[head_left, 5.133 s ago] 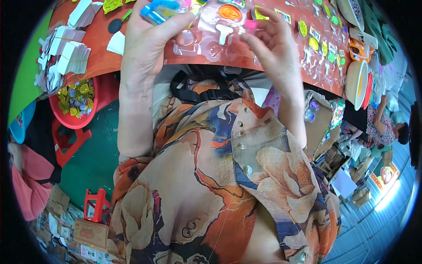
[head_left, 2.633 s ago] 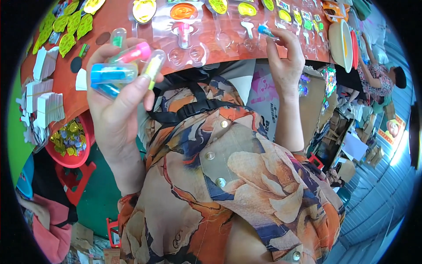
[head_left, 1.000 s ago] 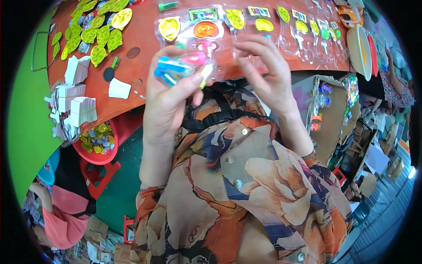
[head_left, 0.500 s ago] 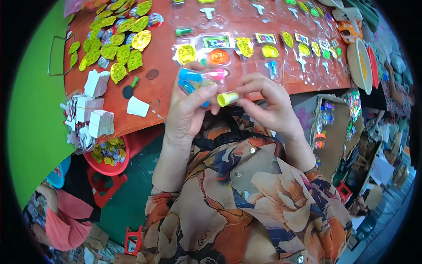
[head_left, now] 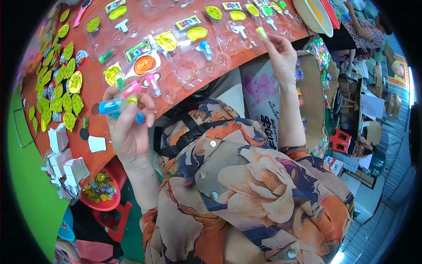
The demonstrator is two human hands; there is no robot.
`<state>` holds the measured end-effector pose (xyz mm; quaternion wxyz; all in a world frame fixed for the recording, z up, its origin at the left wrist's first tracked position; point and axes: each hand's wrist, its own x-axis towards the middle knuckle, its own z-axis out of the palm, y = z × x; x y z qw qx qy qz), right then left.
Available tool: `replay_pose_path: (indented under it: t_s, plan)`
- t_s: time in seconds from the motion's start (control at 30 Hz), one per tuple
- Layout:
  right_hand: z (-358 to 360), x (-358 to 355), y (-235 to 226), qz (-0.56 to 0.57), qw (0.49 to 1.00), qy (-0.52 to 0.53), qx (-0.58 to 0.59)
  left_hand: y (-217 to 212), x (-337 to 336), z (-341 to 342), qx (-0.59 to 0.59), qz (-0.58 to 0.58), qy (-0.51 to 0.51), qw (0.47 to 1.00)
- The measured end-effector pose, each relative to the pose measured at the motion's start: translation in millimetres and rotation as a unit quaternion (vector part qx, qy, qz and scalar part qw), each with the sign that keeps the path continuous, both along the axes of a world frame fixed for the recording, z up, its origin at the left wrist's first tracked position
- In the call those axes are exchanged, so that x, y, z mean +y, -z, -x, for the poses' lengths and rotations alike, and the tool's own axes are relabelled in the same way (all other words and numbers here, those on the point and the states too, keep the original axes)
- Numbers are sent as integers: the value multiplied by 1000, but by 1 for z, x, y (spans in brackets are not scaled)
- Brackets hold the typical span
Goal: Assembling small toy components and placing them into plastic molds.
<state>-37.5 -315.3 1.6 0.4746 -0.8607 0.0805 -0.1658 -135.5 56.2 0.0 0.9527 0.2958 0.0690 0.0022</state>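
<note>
My left hand (head_left: 128,138) is closed around several small clear tubes with coloured caps (head_left: 110,107), blue, pink and yellow among them, above the table's near edge. Stretched out to the right, my right hand (head_left: 283,59) pinches one small yellow tube (head_left: 261,33) by its end, over the clear plastic trays. A blue tube (head_left: 205,50) lies in a tray between the hands. Near my left fingers, a pink-capped tube (head_left: 153,85) sits in another tray, which also holds an orange oval piece (head_left: 145,65).
Yellow leaf-shaped pieces (head_left: 66,103) are heaped on the red table's left side. Stacks of white cards (head_left: 61,163) stand at its near left corner. A red basin (head_left: 115,193) sits below. At right are a cream basin (head_left: 314,15) and an open cardboard box (head_left: 313,105).
My hands have parted. The right one has carried the yellow tube away to the far right, over the trays. My left hand still grips its tubes, and the view has turned rightward.
</note>
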Motion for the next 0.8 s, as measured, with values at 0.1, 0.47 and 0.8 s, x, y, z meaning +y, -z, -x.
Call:
replay_pose_path:
  t_s: [0.1,0.47,0.8]
  plan:
    - [-11,27,4,110,993,-18,-35,0,-1,1,-1,5,-2,1000]
    - [-19,72,-14,263,960,-81,-53,3,25,19,-22,13,-42,999]
    - [-55,271,-9,277,843,-417,-195,-5,44,35,-2,1,-95,995]
